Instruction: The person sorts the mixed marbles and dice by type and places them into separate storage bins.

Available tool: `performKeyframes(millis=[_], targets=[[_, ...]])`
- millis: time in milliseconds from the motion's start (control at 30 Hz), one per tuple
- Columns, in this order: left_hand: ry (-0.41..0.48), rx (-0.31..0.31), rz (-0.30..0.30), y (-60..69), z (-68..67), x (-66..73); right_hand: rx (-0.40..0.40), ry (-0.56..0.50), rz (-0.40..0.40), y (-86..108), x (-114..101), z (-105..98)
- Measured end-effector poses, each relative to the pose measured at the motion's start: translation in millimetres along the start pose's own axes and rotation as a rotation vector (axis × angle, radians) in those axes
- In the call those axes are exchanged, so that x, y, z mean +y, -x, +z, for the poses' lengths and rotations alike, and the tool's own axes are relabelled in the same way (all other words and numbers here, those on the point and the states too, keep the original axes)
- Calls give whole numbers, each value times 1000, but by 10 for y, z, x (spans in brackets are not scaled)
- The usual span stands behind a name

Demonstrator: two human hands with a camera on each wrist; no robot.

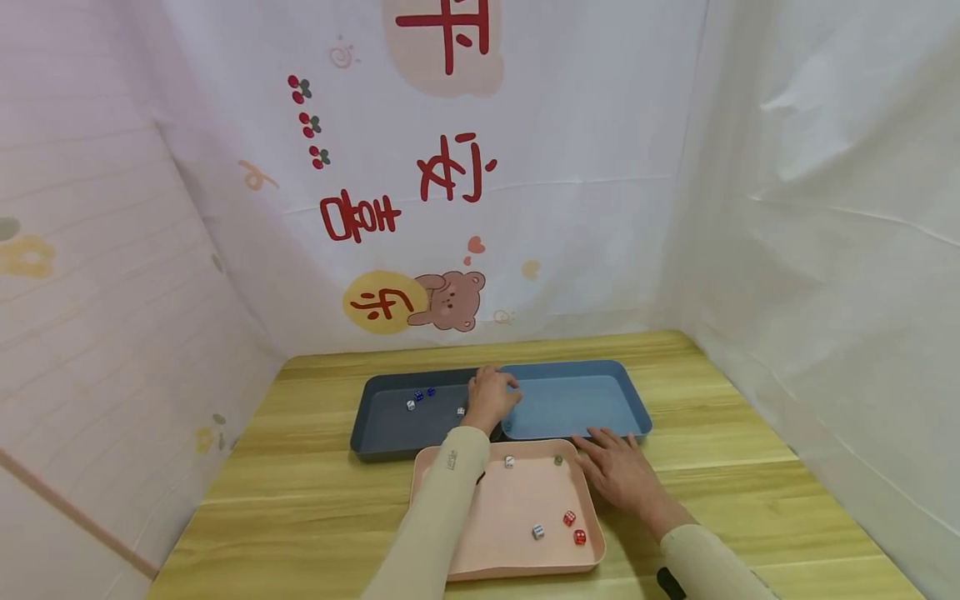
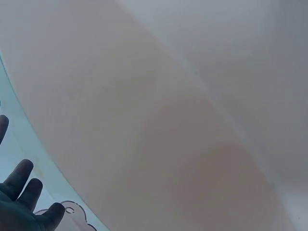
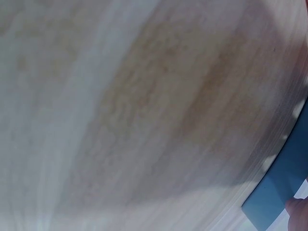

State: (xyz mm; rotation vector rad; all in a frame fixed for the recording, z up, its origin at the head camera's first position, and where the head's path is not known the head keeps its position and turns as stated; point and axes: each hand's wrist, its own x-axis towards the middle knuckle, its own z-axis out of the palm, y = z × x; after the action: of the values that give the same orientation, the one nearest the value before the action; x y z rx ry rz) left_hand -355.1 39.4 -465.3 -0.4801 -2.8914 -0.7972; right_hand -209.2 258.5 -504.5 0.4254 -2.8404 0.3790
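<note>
Wood-grained worktop is bearing a pink tray, a blue tray and a dark tray. Left hand is covering where the last two meet, its grip impossible to tell, while the right hand is resting, fingers relaxed, at the blue tray's near rim. Red dice are lying in the pink tray, blue dice in the dark one.

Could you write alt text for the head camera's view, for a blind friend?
A person's left hand is at the neighbouring ends of a dark tray and blue tray; the right hand is beside a pink tray. Dice lie in dark and pink trays.
</note>
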Motion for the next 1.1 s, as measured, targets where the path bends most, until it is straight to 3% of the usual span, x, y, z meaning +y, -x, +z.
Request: performKeyframes(millis=[400,1100], targets=[[-35,-22,114,103,-114,119,20,3,-9,-23,37,34],[40,-120,196,382,-126,242,18,23,-15,-23,59,41]])
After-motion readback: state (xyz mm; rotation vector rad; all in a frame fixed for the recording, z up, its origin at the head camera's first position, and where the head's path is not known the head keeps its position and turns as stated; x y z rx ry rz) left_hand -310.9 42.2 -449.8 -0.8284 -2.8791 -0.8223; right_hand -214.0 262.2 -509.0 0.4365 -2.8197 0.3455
